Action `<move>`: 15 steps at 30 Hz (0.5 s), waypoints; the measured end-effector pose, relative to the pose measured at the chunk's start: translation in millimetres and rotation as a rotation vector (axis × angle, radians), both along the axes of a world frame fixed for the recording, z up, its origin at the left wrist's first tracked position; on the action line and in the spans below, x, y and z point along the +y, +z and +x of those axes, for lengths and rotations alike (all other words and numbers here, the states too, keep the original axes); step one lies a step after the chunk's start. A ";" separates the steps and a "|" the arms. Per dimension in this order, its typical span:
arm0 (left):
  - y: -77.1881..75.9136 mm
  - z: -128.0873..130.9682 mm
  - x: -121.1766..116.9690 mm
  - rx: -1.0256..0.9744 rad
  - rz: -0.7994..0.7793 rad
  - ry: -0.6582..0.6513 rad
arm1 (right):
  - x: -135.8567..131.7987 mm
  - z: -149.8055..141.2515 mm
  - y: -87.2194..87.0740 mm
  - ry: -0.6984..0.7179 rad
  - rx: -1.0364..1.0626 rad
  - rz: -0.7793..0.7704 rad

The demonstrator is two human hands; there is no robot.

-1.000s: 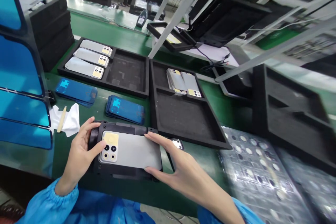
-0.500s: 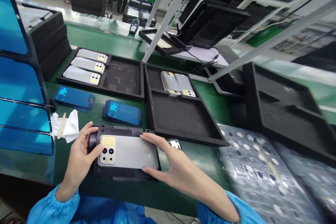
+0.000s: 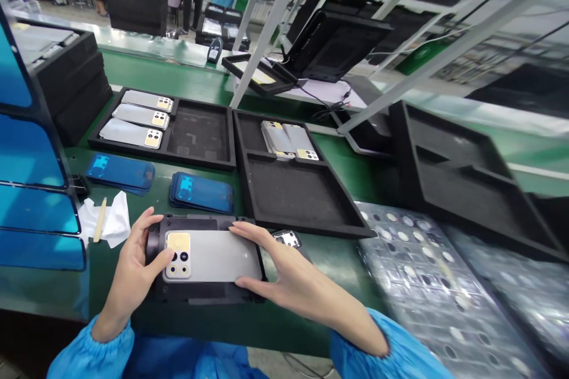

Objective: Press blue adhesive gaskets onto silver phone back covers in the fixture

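Lower centre of frame: back cover (image 3: 213, 257) lies in jig (image 3: 202, 293) on tabletop (image 3: 347, 260). Left hand (image 3: 133, 272) at jig's left end, right hand (image 3: 288, 275) at cover's right end. Just right of jig: small lens part (image 3: 288, 239). Above jig: film stack (image 3: 202, 192); second stack (image 3: 120, 172) left of it. Cloth (image 3: 113, 219) with stick (image 3: 99, 220) on it, left of jig. Upper left: tray (image 3: 202, 130) with three covers (image 3: 133, 118). Centre: second tray (image 3: 297, 195), covers (image 3: 288, 141) in its far compartment. Lower right: blister sheets (image 3: 427, 272).
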State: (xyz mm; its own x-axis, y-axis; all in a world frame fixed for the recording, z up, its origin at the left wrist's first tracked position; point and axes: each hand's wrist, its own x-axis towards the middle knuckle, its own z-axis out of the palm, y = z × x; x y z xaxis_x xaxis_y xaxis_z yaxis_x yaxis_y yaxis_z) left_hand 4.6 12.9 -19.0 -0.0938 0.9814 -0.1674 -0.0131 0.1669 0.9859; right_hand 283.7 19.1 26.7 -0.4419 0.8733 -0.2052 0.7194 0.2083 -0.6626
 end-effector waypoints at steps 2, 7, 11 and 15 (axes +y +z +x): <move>-0.3 -1.3 0.3 0.006 -0.002 -0.015 | 0.3 -0.2 -0.2 0.009 0.014 0.014; -2.8 -4.6 1.4 0.001 -0.016 -0.049 | -1.1 -1.1 -4.7 0.037 0.039 0.067; -3.2 -7.2 2.6 0.045 -0.024 -0.086 | -4.0 -1.3 -10.0 0.042 0.043 0.061; 0.4 -9.8 4.7 0.120 -0.032 -0.124 | -5.8 -2.6 -10.6 0.073 0.052 0.031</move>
State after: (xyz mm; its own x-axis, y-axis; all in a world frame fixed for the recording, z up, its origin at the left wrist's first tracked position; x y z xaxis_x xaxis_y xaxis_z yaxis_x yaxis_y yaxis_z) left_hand -5.3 17.5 -18.6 0.0065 0.9810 -0.1940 0.1269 0.1916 0.9732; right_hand 281.2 13.3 16.2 -0.5135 0.8442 -0.1534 0.6666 0.2799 -0.6909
